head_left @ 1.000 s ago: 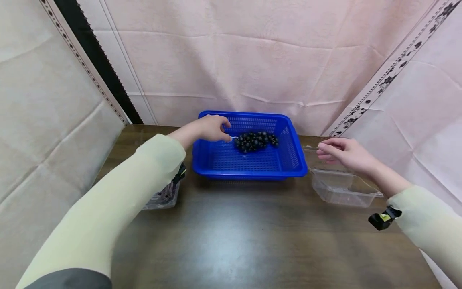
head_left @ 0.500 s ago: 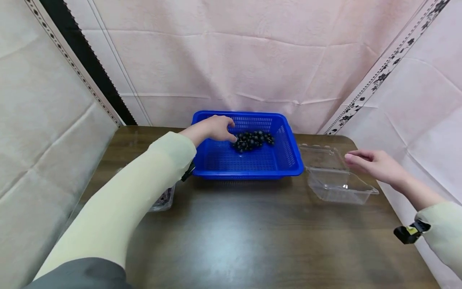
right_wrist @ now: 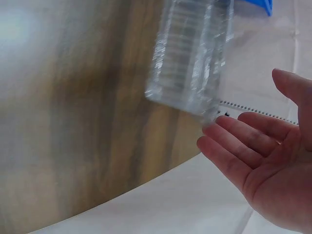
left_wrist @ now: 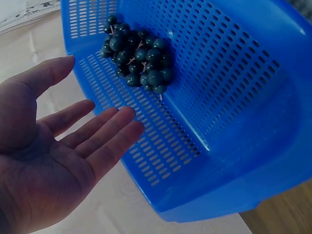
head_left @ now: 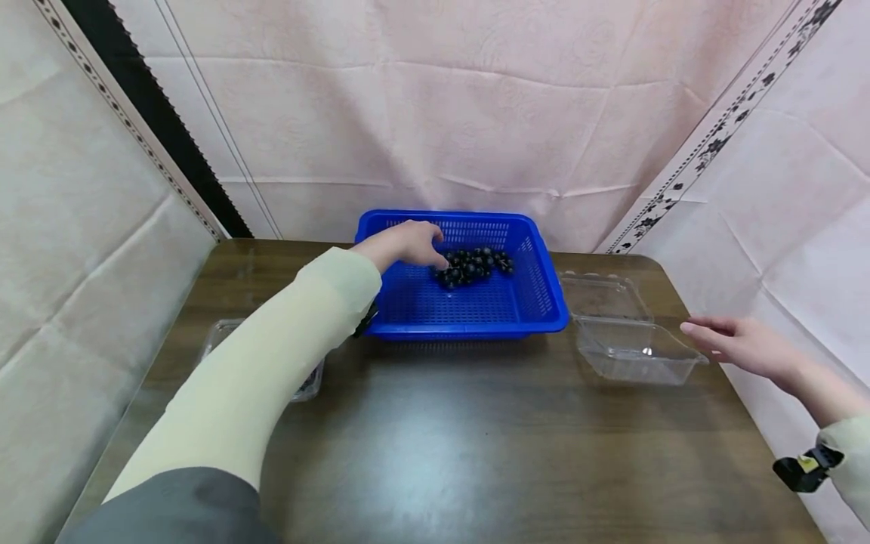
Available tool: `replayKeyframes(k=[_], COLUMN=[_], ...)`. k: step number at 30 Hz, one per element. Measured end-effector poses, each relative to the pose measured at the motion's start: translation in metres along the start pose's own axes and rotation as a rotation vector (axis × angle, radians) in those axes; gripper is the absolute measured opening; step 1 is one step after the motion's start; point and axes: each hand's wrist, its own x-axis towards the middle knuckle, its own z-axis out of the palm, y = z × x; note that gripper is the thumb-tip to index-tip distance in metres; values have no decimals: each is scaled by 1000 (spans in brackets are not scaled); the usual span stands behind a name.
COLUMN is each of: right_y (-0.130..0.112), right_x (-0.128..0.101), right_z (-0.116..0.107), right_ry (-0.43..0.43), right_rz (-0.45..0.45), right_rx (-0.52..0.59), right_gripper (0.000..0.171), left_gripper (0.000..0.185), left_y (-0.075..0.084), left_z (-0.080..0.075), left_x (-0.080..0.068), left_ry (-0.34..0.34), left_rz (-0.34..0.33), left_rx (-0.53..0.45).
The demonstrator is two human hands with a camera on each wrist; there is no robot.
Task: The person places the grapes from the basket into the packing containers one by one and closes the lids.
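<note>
A bunch of dark grapes (head_left: 469, 266) lies in a blue perforated basket (head_left: 469, 329) at the back of the table. Over the basket's left part is my left hand (head_left: 416, 243), its fingertips near the stem end of the grapes in the head view. In the left wrist view the left hand (left_wrist: 73, 151) has spread, straight fingers and holds nothing; the grapes (left_wrist: 139, 58) are beyond its fingertips. My right hand (head_left: 744, 344) is just right of an open clear plastic clamshell box (head_left: 639, 363). Its fingers are relaxed and bare in the right wrist view.
A second clear plastic box (head_left: 311, 384) with dark contents stands on the left, mostly hidden under my left sleeve (head_left: 272, 340). The wooden table (head_left: 435, 453) ends near my right hand. Pale cloth (head_left: 476, 113) hangs behind and on both sides.
My right hand has moved right and toward me, away from above the clear box's lid. My left hand has shifted slightly right, closer to the grapes. The head view has turned a little.
</note>
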Motion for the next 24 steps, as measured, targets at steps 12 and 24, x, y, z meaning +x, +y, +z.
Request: replayKeyframes(k=[12, 24], right_y=[34, 50], right_x=[-8, -17], right_z=[25, 44], right_ry=[-77, -104], right_rz=[33, 80], right_rx=[176, 395], right_gripper=[65, 60], left_gripper=[68, 74], left_y=[-10, -15], left_z=[7, 4], left_x=[23, 45], left_ry=[-70, -106], left_rz=[-51, -83], left_rx=[-84, -311])
